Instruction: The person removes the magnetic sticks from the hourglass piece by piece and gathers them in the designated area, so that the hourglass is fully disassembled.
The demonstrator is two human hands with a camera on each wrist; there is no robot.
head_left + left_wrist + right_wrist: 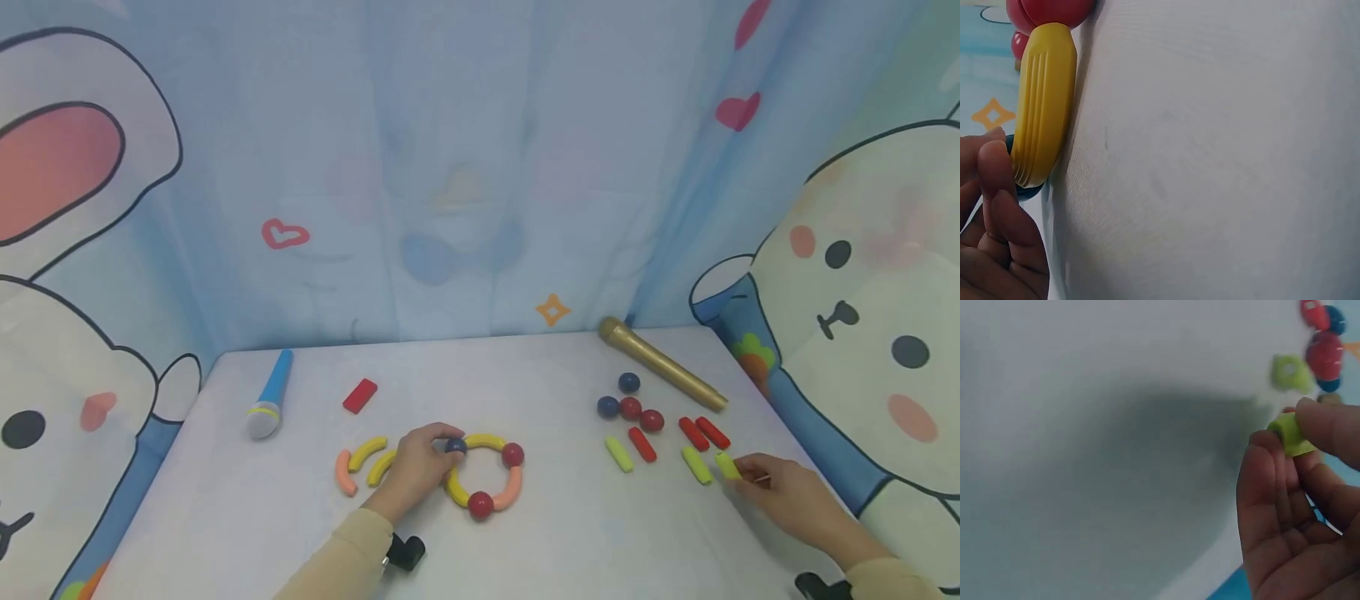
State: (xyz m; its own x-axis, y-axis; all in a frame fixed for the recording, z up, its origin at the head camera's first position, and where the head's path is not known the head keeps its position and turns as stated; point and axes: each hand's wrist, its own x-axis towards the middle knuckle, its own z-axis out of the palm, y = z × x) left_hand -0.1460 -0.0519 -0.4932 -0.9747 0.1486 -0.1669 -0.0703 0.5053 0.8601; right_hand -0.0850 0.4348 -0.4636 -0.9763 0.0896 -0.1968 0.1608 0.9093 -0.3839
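Observation:
Near the table's middle, a ring is made of curved yellow pieces (486,441), a curved salmon piece (510,490), red balls (481,505) and a dark blue ball (455,446). My left hand (416,467) pinches that blue ball at the ring's upper left. In the left wrist view, the fingertips meet the blue ball beside the end of a ribbed yellow piece (1046,106). At the right, my right hand (795,500) pinches a short yellow-green rod (726,465) between thumb and fingers. The right wrist view shows this rod (1294,434) held above the tabletop.
Loose curved pieces (366,453) lie left of my left hand, below a red block (360,396). Balls (631,408), red rods (642,445) and yellow-green rods (697,465) lie at the right. A blue microphone (272,396) and a gold microphone (663,364) lie farther back.

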